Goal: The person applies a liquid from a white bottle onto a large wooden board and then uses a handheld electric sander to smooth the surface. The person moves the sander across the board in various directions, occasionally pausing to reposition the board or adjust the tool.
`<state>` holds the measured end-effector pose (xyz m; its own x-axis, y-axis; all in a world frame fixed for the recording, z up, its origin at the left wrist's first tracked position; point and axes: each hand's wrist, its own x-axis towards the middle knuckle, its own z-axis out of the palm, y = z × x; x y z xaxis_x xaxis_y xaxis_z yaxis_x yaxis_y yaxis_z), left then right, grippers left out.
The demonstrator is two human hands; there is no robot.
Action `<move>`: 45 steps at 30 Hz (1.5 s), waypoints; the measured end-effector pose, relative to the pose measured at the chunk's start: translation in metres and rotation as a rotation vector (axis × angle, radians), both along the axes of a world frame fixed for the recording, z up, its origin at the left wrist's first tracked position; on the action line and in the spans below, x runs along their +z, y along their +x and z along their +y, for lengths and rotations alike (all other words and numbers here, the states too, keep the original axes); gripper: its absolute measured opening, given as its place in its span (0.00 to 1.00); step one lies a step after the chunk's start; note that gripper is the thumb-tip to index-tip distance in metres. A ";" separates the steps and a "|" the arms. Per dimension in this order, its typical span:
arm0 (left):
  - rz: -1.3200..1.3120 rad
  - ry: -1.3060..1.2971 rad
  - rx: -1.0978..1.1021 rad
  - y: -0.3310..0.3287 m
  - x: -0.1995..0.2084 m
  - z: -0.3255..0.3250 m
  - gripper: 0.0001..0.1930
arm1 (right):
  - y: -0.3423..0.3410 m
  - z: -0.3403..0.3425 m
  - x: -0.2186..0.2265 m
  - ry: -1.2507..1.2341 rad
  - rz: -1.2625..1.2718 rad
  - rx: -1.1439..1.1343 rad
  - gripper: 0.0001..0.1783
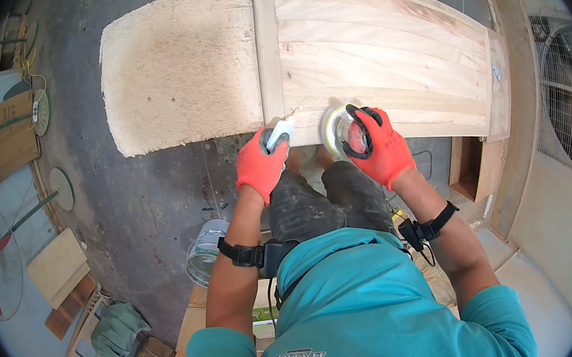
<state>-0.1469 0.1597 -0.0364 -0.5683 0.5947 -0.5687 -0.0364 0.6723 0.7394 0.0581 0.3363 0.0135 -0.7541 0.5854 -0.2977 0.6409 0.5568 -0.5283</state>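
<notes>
In my left hand (261, 166), gloved in red and black, is a white squeeze bottle (282, 132). Its pointed tip is directed at the near rail of the pale wooden panel (378, 55). My right hand (387, 151), in a matching glove, grips a red and black power sander (356, 138) with a round pale disc. The disc stands at the panel's near edge, to the right of the bottle; whether it touches the wood I cannot tell. Flat framed boards with visible grain make up the panel's surface.
A rough-faced board (178, 67) adjoins the panel on the left. Behind my left arm stands a bucket (206, 247). An open wooden box (472, 168) sits under the panel's right end. Fans, including a caged one (569, 90), and loose boards (63, 264) line the sides.
</notes>
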 end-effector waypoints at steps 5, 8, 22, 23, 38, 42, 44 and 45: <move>-0.042 0.065 0.065 -0.002 0.000 -0.008 0.15 | -0.023 0.004 -0.001 -0.008 -0.017 0.035 0.43; -0.082 0.169 0.245 -0.005 -0.025 -0.023 0.16 | -0.052 0.000 0.002 0.011 -0.019 0.113 0.42; -0.011 0.359 0.399 -0.030 -0.016 -0.039 0.11 | -0.087 0.008 0.008 0.083 -0.147 0.204 0.42; 0.009 0.355 0.384 -0.029 -0.017 -0.038 0.11 | -0.091 0.003 0.008 0.074 -0.181 0.228 0.43; -0.046 0.276 0.450 -0.035 -0.017 -0.042 0.10 | -0.084 -0.040 0.005 -0.022 -0.084 0.350 0.44; 0.009 0.303 0.387 -0.043 -0.023 -0.042 0.11 | -0.077 -0.051 0.008 -0.014 -0.141 0.303 0.41; -0.018 0.287 0.372 -0.042 -0.020 -0.037 0.11 | -0.057 -0.032 0.004 0.007 -0.115 0.213 0.41; -0.021 0.297 0.371 -0.043 -0.020 -0.035 0.12 | -0.045 -0.022 0.002 0.033 -0.122 0.150 0.42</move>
